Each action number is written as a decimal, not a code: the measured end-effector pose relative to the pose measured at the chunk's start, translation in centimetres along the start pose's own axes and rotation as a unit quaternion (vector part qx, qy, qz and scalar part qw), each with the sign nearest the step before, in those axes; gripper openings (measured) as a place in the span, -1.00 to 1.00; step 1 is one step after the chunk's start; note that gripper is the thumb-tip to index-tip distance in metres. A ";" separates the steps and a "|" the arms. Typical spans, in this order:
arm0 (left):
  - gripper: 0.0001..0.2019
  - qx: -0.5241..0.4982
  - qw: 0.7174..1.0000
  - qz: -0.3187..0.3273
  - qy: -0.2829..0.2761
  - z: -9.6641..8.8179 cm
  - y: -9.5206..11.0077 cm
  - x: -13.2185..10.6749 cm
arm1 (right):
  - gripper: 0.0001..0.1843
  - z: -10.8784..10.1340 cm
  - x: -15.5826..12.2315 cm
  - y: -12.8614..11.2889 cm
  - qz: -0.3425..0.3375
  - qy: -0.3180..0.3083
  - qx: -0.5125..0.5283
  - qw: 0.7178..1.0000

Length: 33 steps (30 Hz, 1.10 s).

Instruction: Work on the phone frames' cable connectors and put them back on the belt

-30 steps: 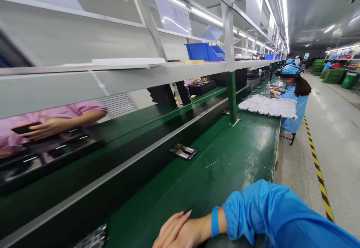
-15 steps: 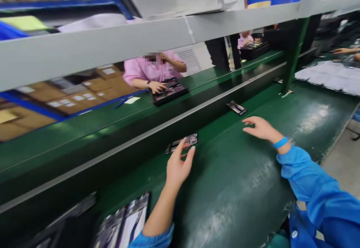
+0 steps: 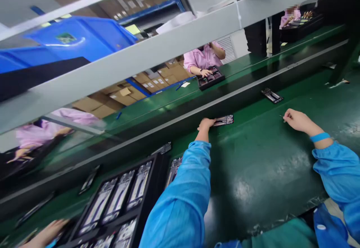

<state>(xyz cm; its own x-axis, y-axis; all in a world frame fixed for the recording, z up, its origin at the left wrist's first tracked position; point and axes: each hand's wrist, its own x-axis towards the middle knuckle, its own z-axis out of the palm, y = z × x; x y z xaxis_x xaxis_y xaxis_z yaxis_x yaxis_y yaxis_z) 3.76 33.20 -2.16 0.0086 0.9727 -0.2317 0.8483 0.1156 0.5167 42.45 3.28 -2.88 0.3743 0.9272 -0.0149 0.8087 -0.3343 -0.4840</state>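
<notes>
My left hand (image 3: 206,124) reaches across the green bench and closes its fingers on the near end of a dark phone frame (image 3: 224,120) lying beside the belt's edge. My right hand (image 3: 297,120), with a blue wrist strap, rests on the bench to the right and pinches a thin pin-like tool (image 3: 281,116) between its fingertips. A second phone frame (image 3: 271,95) lies further right along the belt, untouched. Both arms wear blue sleeves.
A black tray (image 3: 149,199) holding several phone frames sits at the lower left, with another person's hand (image 3: 46,233) beside it. Workers in pink (image 3: 204,58) sit across the conveyor at a black tray (image 3: 211,79). A grey shelf rail (image 3: 157,51) and blue bin (image 3: 75,38) hang overhead.
The view swung left and tilted. My left hand went forward and took hold of the phone frame. My right hand closed from spread fingers into a pinch on the thin tool.
</notes>
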 end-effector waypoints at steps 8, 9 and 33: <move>-0.62 -0.097 0.990 0.000 -0.098 -2.3 -1.5 -6.7 | -0.56 0.7 -2.4 -4.0 -0.129 -0.060 0.029 0.989; -0.63 -0.097 0.989 0.008 -0.115 -2.3 -2.4 -8.5 | -0.56 0.7 -2.5 -4.2 -0.134 -0.056 0.021 0.989; -0.55 0.078 0.869 0.466 -0.148 3.6 -0.2 -23.9 | -0.59 -2.3 -2.8 -5.5 0.021 -0.155 0.166 0.974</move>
<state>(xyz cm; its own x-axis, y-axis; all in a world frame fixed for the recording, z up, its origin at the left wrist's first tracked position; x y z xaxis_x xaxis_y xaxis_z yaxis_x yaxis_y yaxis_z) 5.30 9.23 0.30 0.8459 0.5331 0.0135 0.4619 -0.7452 0.4810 37.95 2.16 1.84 0.2074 0.9376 -0.2789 0.5847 -0.3474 -0.7331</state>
